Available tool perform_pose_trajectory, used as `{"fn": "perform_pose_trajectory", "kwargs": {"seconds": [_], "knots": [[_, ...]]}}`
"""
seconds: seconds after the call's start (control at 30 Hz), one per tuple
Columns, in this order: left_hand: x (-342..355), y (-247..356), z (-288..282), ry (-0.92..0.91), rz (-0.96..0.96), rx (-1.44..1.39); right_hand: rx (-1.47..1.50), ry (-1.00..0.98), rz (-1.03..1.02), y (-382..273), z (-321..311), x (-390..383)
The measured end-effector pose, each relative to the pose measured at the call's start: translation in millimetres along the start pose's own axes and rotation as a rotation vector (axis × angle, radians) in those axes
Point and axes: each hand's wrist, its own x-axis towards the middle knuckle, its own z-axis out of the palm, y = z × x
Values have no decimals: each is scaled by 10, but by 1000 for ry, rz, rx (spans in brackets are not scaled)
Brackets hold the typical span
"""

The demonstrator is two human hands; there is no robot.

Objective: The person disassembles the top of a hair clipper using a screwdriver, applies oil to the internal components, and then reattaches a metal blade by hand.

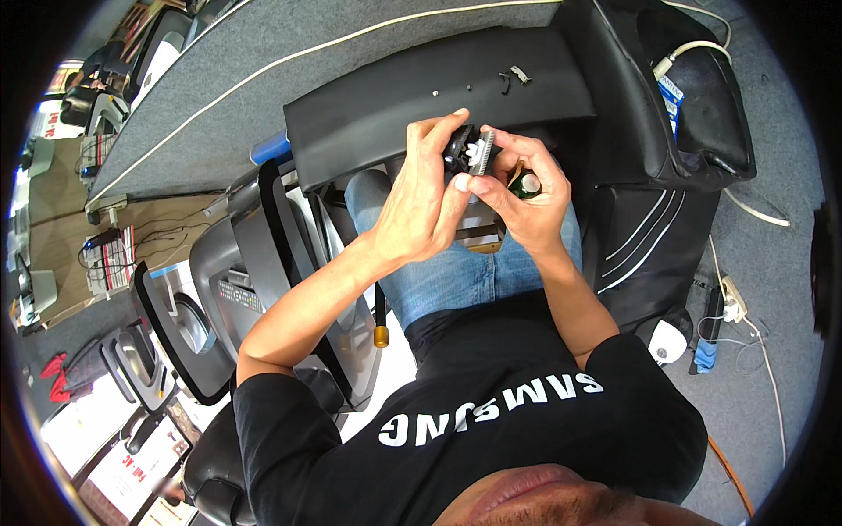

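Above my lap both hands meet at a small black device [458, 147] with white inner parts and a toothed metal blade [486, 152], like a hair clipper head. My left hand [414, 197] is closed round its black side, thumb towards the blade. My right hand [532, 197] pinches the blade between thumb and fingers. A dark green piece with a pale round end [530, 183] shows inside the right palm; its kind is unclear. Beyond the hands, small loose parts [519, 75] lie on a black padded bench [377, 105].
A black padded chair [623, 114] stands at the right, with a blue-and-white packet [671, 101] on it. Grey plastic casings [219, 263] and a remote control [239, 296] are at my left. White cables [759, 359] run over the grey floor near a power plug [733, 298].
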Motion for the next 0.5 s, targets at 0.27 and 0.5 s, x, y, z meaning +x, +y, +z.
{"fn": "perform_pose_trajectory", "kwargs": {"seconds": [0.27,0.5], "knots": [[-21,15,13,-43,-77,-11,-71,55,-10,-59,46,12],[-23,17,48,-1,-16,109,-79,141,16,-83,159,-61]]}}
